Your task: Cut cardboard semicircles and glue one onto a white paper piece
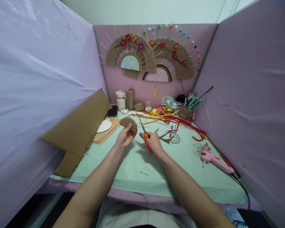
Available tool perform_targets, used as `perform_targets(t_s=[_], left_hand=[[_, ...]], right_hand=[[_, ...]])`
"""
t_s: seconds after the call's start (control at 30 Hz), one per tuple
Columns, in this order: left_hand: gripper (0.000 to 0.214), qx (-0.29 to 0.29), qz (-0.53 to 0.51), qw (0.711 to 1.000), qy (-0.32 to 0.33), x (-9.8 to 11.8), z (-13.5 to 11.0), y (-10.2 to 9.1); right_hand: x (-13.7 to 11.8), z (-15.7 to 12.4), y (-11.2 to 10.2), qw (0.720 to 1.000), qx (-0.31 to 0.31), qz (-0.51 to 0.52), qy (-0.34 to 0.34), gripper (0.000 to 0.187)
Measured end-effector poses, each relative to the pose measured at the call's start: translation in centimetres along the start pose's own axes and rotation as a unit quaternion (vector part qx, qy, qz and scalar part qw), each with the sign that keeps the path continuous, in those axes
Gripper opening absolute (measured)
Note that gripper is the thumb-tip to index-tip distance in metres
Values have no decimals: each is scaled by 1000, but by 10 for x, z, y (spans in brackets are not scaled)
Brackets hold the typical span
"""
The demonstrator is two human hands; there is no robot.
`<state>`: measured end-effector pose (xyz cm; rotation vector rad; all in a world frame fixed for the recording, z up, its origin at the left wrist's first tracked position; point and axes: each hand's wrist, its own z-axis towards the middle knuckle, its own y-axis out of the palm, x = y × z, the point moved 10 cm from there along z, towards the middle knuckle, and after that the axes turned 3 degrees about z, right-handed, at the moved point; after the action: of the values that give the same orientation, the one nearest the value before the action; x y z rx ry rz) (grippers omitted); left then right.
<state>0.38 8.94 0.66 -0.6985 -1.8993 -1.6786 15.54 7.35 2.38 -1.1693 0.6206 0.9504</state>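
Observation:
Between the thumb and fingers of my left hand (126, 136) is a small rounded piece of brown corrugated cardboard (127, 122), held above the table. My right hand (154, 142) grips a pair of scissors (146, 139) with red handles; their blades point up and away from me, just right of the cardboard and apart from it. Curved cardboard offcuts (166, 138) lie on the table beyond my right hand, next to a clear protractor (175, 138) and a red pen (171, 131).
A large cardboard sheet (78, 126) leans at the left by thin wooden sticks (109, 131) and a white paper oval (104, 126). A pink glue gun (215, 160) lies right, its cord trailing off the edge. Coloured pipe cleaners (166, 117) spread along the back, below decorated fans (133, 47).

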Motion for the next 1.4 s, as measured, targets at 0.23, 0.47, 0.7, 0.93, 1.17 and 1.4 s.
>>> perform_targets(t_s=[0.23, 0.47, 0.7, 0.93, 1.17, 1.4], left_hand=[[33, -28, 109, 993, 43, 3, -6, 10], [37, -28, 178, 981, 68, 1, -9, 14], [36, -50, 207, 975, 68, -1, -12, 18], [40, -61, 195, 974, 98, 1, -11, 21], [44, -39, 186, 972, 136, 11, -10, 16], [46, 5, 241, 959, 148, 12, -9, 7]], right_hand=[[-4, 2, -11, 981, 44, 187, -6, 40], [-8, 5, -14, 941, 45, 336, -10, 38], [-4, 4, -12, 949, 44, 312, -10, 39], [6, 5, -5, 932, 51, 358, 20, 43], [22, 8, 10, 918, 42, 388, 69, 47], [22, 4, 15, 928, 23, 362, 81, 48]])
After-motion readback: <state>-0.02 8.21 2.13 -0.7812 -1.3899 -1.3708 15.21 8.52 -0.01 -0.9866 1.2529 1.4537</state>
